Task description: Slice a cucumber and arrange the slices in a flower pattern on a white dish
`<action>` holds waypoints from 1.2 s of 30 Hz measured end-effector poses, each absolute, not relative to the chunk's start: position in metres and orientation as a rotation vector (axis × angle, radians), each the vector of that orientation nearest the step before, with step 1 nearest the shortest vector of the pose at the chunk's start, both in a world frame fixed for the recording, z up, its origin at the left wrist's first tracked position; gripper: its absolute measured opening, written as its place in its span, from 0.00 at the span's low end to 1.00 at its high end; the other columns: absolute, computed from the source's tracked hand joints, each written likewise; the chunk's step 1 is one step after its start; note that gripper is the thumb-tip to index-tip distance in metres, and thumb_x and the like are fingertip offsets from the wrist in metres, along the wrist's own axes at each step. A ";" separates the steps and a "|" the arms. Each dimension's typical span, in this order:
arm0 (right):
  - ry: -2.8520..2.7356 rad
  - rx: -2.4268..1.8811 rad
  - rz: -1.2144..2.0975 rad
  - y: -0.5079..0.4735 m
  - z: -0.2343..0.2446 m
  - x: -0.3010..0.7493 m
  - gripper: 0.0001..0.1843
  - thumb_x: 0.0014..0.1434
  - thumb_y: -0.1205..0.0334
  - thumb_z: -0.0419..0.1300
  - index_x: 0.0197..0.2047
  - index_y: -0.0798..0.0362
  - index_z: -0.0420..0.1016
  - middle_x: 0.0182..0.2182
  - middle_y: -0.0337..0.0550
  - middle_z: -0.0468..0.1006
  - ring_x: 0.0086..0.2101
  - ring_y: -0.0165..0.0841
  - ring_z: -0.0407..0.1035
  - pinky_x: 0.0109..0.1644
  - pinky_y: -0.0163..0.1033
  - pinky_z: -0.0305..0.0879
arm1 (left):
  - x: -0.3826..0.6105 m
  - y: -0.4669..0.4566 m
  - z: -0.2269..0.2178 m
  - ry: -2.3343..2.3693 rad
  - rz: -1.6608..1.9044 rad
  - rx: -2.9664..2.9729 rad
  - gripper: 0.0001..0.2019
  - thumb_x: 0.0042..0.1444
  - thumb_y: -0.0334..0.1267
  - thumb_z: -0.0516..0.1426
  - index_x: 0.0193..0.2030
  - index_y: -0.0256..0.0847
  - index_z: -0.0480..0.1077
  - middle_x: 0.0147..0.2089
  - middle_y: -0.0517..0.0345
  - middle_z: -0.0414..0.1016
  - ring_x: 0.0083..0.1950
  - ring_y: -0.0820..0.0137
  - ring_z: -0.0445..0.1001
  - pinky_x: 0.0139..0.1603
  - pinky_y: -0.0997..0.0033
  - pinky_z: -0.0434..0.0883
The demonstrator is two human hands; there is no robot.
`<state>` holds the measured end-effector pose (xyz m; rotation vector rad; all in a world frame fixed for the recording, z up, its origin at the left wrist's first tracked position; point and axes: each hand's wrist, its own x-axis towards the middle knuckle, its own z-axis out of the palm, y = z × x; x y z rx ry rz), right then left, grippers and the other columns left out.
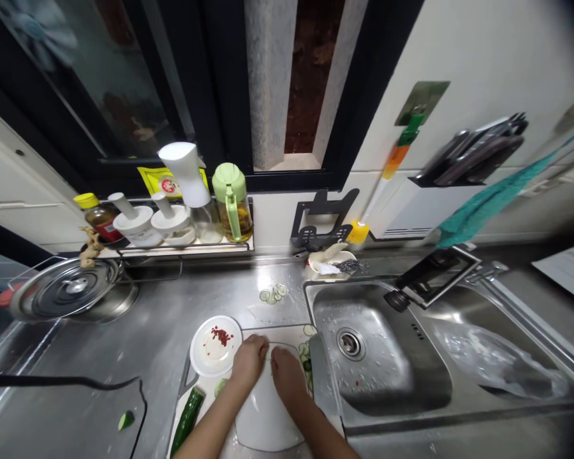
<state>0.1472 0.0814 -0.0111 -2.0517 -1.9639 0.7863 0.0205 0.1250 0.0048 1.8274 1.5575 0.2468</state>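
Note:
My left hand (249, 358) and my right hand (287, 371) are close together above a white dish with a dark rim (268, 421). The fingers of both hands are curled in; whatever they hold, if anything, I cannot make out. The dish stands on a white cutting board (229, 440). A piece of cucumber (187, 417) lies on the board's left side, and several cucumber slices (305, 356) lie at the right. Left of my hands, a round white plate (203, 357) holds chopped red bits (221, 336). A grey flat blade-like thing (324, 376) lies along the board's right edge.
To the right is a steel sink (377, 357), with a plastic bag (497, 360) in the second basin. More cucumber slices (272, 294) lie behind the board. A cucumber end (125, 419) sits on the left counter. Behind are a lidded pot (71, 290) and a seasoning rack (186, 248).

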 end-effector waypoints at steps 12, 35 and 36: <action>-2.135 -1.734 0.139 0.032 -0.049 0.153 0.16 0.58 0.72 0.54 0.49 0.54 0.75 0.44 0.45 0.78 0.47 0.43 0.67 0.53 0.46 0.60 | 0.016 0.111 -0.015 1.595 0.460 2.003 0.13 0.63 0.34 0.47 0.42 0.40 0.74 0.41 0.52 0.77 0.43 0.67 0.74 0.45 0.68 0.70; -2.218 -1.747 -0.190 0.016 -0.068 0.152 0.20 0.59 0.66 0.56 0.54 0.50 0.73 0.54 0.38 0.75 0.48 0.46 0.70 0.45 0.47 0.63 | 0.011 0.063 -0.045 1.570 0.255 2.498 0.26 0.58 0.23 0.48 0.62 0.43 0.65 0.64 0.52 0.67 0.56 0.60 0.65 0.54 0.59 0.68; -2.217 -1.749 -0.182 0.016 -0.067 0.152 0.20 0.59 0.66 0.56 0.54 0.50 0.73 0.54 0.39 0.75 0.48 0.46 0.70 0.45 0.48 0.63 | 0.011 0.063 -0.045 1.567 0.271 2.494 0.25 0.58 0.24 0.48 0.62 0.43 0.65 0.64 0.52 0.67 0.56 0.60 0.65 0.54 0.58 0.67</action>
